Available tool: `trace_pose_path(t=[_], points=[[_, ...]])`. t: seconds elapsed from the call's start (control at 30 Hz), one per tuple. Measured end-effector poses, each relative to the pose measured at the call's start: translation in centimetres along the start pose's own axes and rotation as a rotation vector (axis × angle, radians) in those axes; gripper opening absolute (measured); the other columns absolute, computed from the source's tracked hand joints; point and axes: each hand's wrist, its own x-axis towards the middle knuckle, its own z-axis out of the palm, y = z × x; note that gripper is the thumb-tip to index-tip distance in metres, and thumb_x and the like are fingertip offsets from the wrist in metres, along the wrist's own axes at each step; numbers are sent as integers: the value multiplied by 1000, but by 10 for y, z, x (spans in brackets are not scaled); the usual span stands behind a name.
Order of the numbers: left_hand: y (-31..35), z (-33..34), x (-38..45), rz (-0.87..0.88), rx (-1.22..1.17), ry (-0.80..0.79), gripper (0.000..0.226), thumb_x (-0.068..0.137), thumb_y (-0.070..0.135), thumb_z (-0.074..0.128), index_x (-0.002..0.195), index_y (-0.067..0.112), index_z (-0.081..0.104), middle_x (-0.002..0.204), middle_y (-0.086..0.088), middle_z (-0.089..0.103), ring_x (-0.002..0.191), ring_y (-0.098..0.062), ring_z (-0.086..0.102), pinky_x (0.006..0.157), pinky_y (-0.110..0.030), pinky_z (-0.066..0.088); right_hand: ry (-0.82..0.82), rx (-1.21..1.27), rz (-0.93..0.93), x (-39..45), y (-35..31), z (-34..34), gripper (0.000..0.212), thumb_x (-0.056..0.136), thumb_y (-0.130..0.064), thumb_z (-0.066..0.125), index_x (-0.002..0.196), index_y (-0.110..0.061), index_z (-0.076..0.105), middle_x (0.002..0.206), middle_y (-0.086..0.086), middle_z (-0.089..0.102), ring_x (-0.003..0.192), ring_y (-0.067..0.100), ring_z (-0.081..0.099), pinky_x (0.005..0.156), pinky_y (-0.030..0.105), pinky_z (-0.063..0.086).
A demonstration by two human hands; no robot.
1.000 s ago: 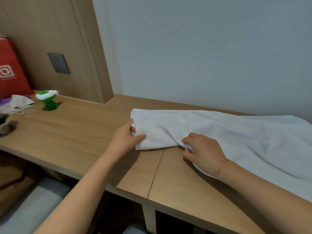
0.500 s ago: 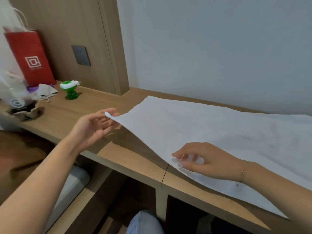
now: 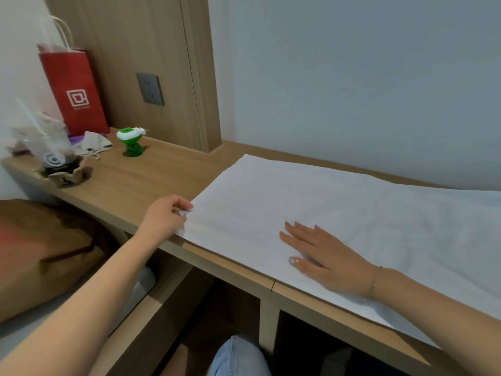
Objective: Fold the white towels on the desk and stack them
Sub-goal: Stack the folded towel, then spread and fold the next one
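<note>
The left hand (image 3: 165, 217) pinches the near-left corner of the white towel (image 3: 311, 210) between thumb and curled fingers, at the front edge of the desk (image 3: 151, 175). The right hand (image 3: 322, 260) lies palm down on the towel with fingers straight and spread, pressing the cloth flat near its front edge. A thin bracelet (image 3: 375, 280) circles the right wrist.

The towel is spread out flat on the right part of the desk, its left edge running from the left hand back toward the wall (image 3: 352, 77); its right end runs out of frame. Both hands touch the towel: the left at its corner, the right on its surface, well apart from each other.

On the left end of the desk stands a red paper bag (image 3: 76, 90) with white handles; its contents are not visible. In front of it a dark cup (image 3: 58, 165) sits in a cardboard holder, partly covered by a clear plastic bag. Just beside these lie a pale cloth pouch (image 3: 93, 143) and a green and white dispenser (image 3: 131, 142). A grey wall socket (image 3: 150, 89) is set in the wood panel behind.
</note>
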Motion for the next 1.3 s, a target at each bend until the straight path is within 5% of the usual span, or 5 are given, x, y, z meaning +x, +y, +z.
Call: trace_pose_path(t=[0.13,0.47,0.77,0.97,1.3], points=[[7,4,-4,182,649,161,31,96,22,52,126,26,56,128,0,53,117,-21,48,97,-36,38,-28,7,-68,23,-4,-19,59,99,-58,20,153,-40,5,157,-27,-9,140,-13,-16,113,15,-14],[16,69,30,304,563,-216,62,100,58,12,156,35,1,165,5,-9,151,-13,-10,122,-42,-6,96,-130,209,105,47,-21,62,100,-55,16,155,-29,3,162,-11,-6,148,6,-8,120,31,-7],[3,51,54,245,646,-255,67,98,60,9,157,30,-4,164,0,-12,151,-18,-11,122,-43,-4,156,-122,108,132,53,-30,56,104,-42,22,155,-26,6,162,-11,-1,147,4,-7,116,24,-13],[68,39,100,295,717,-37,49,103,47,30,142,22,44,140,-1,55,127,-24,52,104,-37,39,220,-68,267,101,118,-68,52,104,-36,22,154,-22,14,161,-10,3,142,-5,-5,111,12,-15],[97,147,174,274,563,-198,61,99,61,16,156,37,11,165,6,1,152,-16,-2,121,-46,-2,242,-193,476,99,134,-35,65,95,-63,10,154,-38,-3,161,-14,-11,149,20,-12,120,39,-6]])
